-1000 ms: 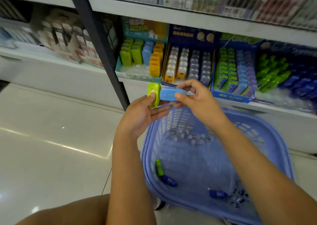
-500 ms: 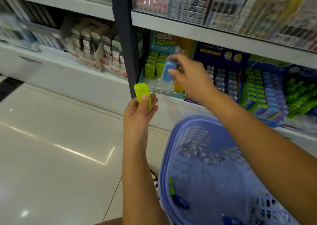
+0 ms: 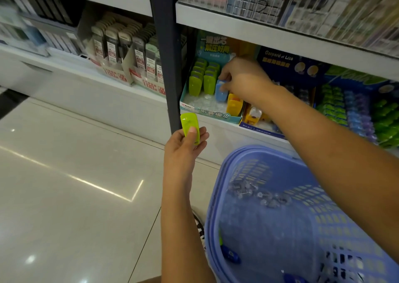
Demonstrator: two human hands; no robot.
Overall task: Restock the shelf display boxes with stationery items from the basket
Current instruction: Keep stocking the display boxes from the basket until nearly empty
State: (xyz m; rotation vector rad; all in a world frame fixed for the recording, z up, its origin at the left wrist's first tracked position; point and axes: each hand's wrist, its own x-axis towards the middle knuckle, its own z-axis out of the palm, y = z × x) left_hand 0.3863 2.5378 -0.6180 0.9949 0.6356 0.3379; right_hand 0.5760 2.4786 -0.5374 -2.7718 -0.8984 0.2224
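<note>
My right hand (image 3: 241, 79) reaches into the teal display box (image 3: 203, 110) on the lower shelf and pinches a blue eraser case (image 3: 221, 91), which stands in the box's blue column beside the green cases (image 3: 204, 79) and the yellow cases (image 3: 234, 104). Below the shelf edge, my left hand (image 3: 183, 148) grips a lime green eraser case (image 3: 190, 126), thumb pressed on its face. The purple basket (image 3: 280, 218) sits at the lower right and holds clear push pins (image 3: 259, 194) and small blue items (image 3: 230, 255).
A dark upright post (image 3: 166, 55) divides the shelving just left of the teal box. Boxes of pencil leads (image 3: 125, 51) stand to its left; a dark blue display box (image 3: 287, 66) and green and purple items (image 3: 356, 110) fill the right. Glossy floor tiles (image 3: 75, 185) lie at the left.
My right hand carried the blue case from my left hand up to the teal box and lowered it into the blue column. My left hand stayed below with the green case.
</note>
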